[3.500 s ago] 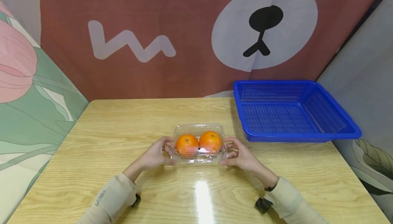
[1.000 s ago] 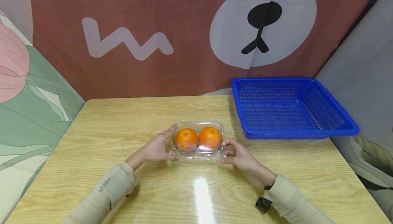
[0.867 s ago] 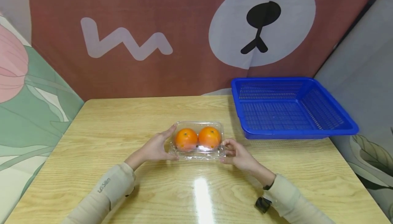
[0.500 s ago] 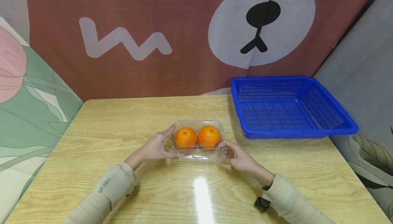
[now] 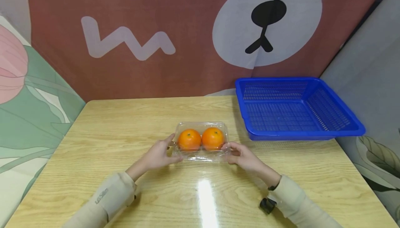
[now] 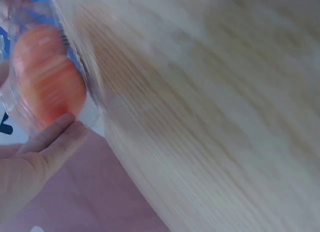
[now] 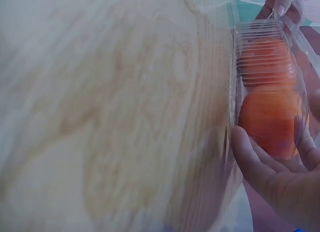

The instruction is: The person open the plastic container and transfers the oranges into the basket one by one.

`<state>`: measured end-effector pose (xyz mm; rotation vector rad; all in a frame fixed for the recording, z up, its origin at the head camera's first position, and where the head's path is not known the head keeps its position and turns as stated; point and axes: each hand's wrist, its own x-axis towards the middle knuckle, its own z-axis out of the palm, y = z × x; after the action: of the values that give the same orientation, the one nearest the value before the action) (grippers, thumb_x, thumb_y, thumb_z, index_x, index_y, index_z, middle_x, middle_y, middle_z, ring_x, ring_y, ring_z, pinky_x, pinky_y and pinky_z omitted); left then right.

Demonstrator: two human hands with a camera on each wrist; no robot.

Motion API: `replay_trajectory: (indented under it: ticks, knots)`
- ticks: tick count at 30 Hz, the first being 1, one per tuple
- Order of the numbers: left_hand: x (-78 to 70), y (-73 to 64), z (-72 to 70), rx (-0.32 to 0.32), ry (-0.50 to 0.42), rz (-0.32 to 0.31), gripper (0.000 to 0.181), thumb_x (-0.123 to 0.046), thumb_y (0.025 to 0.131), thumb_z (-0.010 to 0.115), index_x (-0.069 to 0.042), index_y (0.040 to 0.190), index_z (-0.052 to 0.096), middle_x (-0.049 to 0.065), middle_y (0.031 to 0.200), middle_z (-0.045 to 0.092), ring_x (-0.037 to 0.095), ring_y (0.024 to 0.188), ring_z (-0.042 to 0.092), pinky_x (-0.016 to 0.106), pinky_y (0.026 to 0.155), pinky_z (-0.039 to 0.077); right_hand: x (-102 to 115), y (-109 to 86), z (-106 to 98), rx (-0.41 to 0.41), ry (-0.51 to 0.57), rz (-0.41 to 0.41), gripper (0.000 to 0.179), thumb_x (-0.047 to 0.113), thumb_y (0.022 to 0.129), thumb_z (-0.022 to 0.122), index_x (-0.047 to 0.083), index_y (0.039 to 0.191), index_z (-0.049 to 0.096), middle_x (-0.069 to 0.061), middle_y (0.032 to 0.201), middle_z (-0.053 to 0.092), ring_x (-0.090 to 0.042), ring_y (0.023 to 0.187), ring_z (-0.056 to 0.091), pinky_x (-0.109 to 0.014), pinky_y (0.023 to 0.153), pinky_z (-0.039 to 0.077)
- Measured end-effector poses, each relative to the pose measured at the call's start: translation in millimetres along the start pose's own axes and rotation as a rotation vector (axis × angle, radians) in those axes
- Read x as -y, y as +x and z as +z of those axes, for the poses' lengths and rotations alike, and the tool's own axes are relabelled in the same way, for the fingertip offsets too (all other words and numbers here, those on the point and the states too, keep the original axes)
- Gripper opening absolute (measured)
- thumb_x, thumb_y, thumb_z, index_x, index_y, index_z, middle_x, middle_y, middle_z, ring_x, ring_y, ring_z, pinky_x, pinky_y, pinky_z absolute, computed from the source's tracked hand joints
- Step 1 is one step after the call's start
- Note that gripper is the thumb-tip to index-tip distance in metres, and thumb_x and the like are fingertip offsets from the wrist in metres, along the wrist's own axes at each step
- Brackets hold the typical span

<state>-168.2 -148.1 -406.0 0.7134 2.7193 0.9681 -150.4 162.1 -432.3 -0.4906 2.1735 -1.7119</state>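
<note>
A clear plastic clamshell box [image 5: 203, 157] lies on the wooden table, with two oranges [image 5: 189, 140] side by side inside. In the head view its lid looks down over the fruit; whether it is latched cannot be told. At the box's left end is my left hand [image 5: 156, 155], its fingers [image 6: 55, 137] fairly straight and by the end wall in the left wrist view. My right hand [image 5: 247, 158] pinches the right front corner, thumb low by the table and fingers on the lid side. The right wrist view shows the box [image 7: 265, 29] end-on, ribbed along its wall.
A blue plastic basket [image 5: 290, 134] with mesh walls stands at the back right of the table [image 5: 125, 124]. Behind is a cloth backdrop [image 5: 193, 75] with a bear face, and patterned cloth hangs on both sides.
My left hand has drawn slightly back, its upper finger lower along the box's end. My right fingers have moved onto the lid's corner from the side. The box stays nearly in place.
</note>
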Motion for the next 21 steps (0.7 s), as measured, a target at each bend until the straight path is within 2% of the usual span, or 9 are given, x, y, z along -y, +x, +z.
replay_trajectory:
  ticks: [4,6,10,14,16,18,20,21]
  knots:
    - [-3.5,-2.5,2.9,-0.025,-0.027,-0.031,0.087,-0.031,0.076,0.073,0.017,0.132,0.028,0.020,0.109,0.062,0.033,0.093,0.061,0.042,0.083,0.051,0.3,0.9,1.3,-0.045,0.059,0.040,0.029,-0.001,0.088,0.052,-0.012,0.114,0.045,-0.030,0.124,0.044,-0.033,0.100,0.055,-0.039,0.075,0.054]
    - [-4.2,-3.1,4.6,-0.043,-0.013,-0.034,0.086,-0.031,0.075,0.073,0.017,0.132,0.030,0.019,0.108,0.062,0.033,0.099,0.059,0.043,0.085,0.050,0.9,1.7,2.3,-0.077,0.112,0.071,0.040,-0.005,0.087,0.052,-0.010,0.123,0.037,-0.032,0.128,0.040,-0.032,0.101,0.055,-0.041,0.076,0.054]
    - [-4.9,-3.2,7.6,-0.066,0.009,-0.037,0.085,-0.031,0.074,0.074,0.017,0.130,0.032,0.020,0.106,0.062,0.032,0.098,0.060,0.044,0.086,0.050,2.6,3.1,3.7,-0.117,0.196,0.129,0.064,-0.008,0.085,0.052,-0.008,0.138,0.016,-0.035,0.135,0.029,-0.034,0.105,0.053,-0.041,0.080,0.053]
    - [-6.3,-4.2,8.8,-0.071,0.014,-0.039,0.084,-0.031,0.075,0.074,0.016,0.131,0.032,0.022,0.107,0.061,0.033,0.099,0.059,0.044,0.085,0.050,1.9,3.6,2.8,-0.105,0.187,0.143,0.063,-0.004,0.086,0.054,-0.015,0.137,0.018,-0.034,0.136,0.029,-0.034,0.109,0.051,-0.040,0.081,0.052]
    - [-7.1,-4.9,9.3,-0.071,0.016,-0.038,0.084,-0.031,0.076,0.073,0.016,0.131,0.032,0.022,0.108,0.061,0.028,0.091,0.062,0.041,0.083,0.051,1.7,3.5,2.4,-0.094,0.192,0.139,0.060,-0.003,0.086,0.054,-0.015,0.136,0.022,-0.034,0.136,0.029,-0.034,0.110,0.049,-0.041,0.081,0.052]
    - [-7.6,-5.1,9.9,-0.066,0.013,-0.029,0.083,-0.031,0.077,0.072,0.016,0.132,0.031,0.022,0.109,0.061,0.022,0.071,0.063,0.036,0.078,0.052,2.7,3.4,2.5,-0.094,0.210,0.143,0.060,-0.004,0.086,0.053,-0.015,0.136,0.022,-0.033,0.138,0.026,-0.033,0.109,0.050,-0.042,0.080,0.053]
    - [-8.1,-4.7,10.5,-0.067,0.011,-0.018,0.082,-0.031,0.078,0.071,0.016,0.132,0.030,0.023,0.109,0.060,0.014,0.052,0.055,0.032,0.073,0.051,3.7,3.6,2.7,-0.090,0.232,0.151,0.059,-0.005,0.087,0.052,-0.016,0.136,0.021,-0.033,0.140,0.021,-0.032,0.108,0.051,-0.043,0.080,0.052]
    - [-8.3,-4.4,10.9,-0.073,0.015,-0.014,0.081,-0.032,0.078,0.071,0.015,0.132,0.031,0.022,0.109,0.061,0.011,0.049,0.052,0.031,0.072,0.051,4.5,3.9,2.8,-0.087,0.239,0.153,0.059,-0.005,0.087,0.052,-0.016,0.136,0.021,-0.032,0.141,0.019,-0.031,0.107,0.051,-0.043,0.080,0.052]
